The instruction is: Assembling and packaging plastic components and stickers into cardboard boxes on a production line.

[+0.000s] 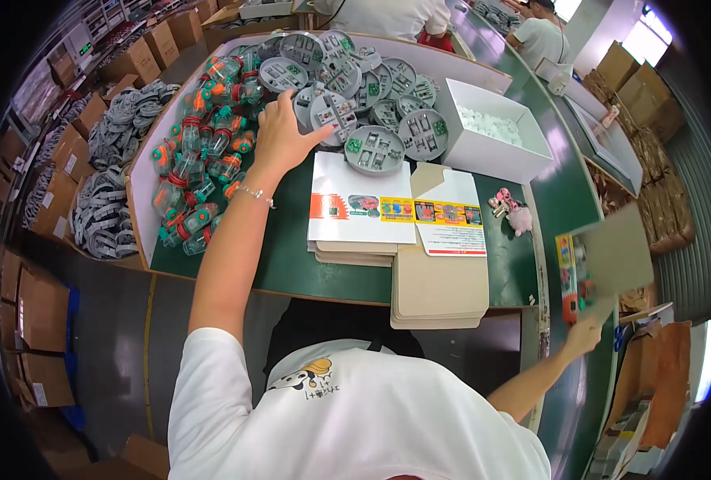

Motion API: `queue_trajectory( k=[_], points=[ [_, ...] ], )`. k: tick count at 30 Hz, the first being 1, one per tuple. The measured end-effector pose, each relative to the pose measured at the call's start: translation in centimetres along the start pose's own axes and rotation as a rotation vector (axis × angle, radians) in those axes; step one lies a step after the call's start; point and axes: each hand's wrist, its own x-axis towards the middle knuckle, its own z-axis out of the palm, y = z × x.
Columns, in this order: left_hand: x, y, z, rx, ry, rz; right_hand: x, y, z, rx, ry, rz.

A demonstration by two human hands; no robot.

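My left hand (285,138) reaches over the heap of grey round trays, its thumb and fingers spread apart. The thumb lies against the edge of a grey round tray (329,112) fitted with small parts; whether the fingers touch it is hard to tell. Left of that hand is a pile of clear toy pieces (203,152) with orange, red and teal parts. Far to the right, my right hand (586,336) grips the lower edge of a printed cardboard box (615,256), which is tilted and blurred. Coloured pieces show at its printed side.
Flat printed cards (362,196) are stacked on the green table (283,268) before me. A white box (499,156) holds small white pieces. A pink fluffy keychain (518,219) lies beside the cards. Cartons of grey parts (103,212) stand left. Two people work beyond.
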Motion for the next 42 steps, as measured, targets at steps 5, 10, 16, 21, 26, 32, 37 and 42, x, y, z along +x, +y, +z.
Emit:
queue_trajectory(
  k=[5, 10, 16, 21, 26, 32, 37, 42],
  points=[
    [2.7, 0.3, 1.4, 0.162, -0.141, -0.174, 2.4, 7.7, -1.1, -0.259, 0.076, 0.03],
    [2.8, 1.7, 1.9, 0.214, -0.14, -0.141, 0.9, 6.6, -0.7, -0.214, 0.414, -0.159],
    [4.1, 0.0, 4.0, 0.093, -0.112, -0.248, -9.8, -19.2, 3.5, 0.568, -0.466, -0.56],
    [3.7, 0.9, 3.7, 0.011, -0.025, -0.193, -17.4, -29.0, 11.4, 0.518, -0.865, -1.429],
    [4.3, 1.0, 2.8, -0.131, -0.253, -0.225, -20.1, -31.0, 16.3, 0.357, -0.764, -1.717],
    [4.3, 0.6, 3.2, -0.181, -0.124, -0.013, -19.3, -32.0, 19.4, 0.502, -0.984, -1.683],
    [5.7, 0.3, 3.2, -0.25, -0.193, 0.038, -16.6, -36.6, 21.0, 0.88, -1.226, -0.899],
    [6.8, -1.4, 3.2, -0.347, -0.25, -0.024, -14.8, -42.6, 26.7, 0.878, -1.286, -0.436]
  ],
)
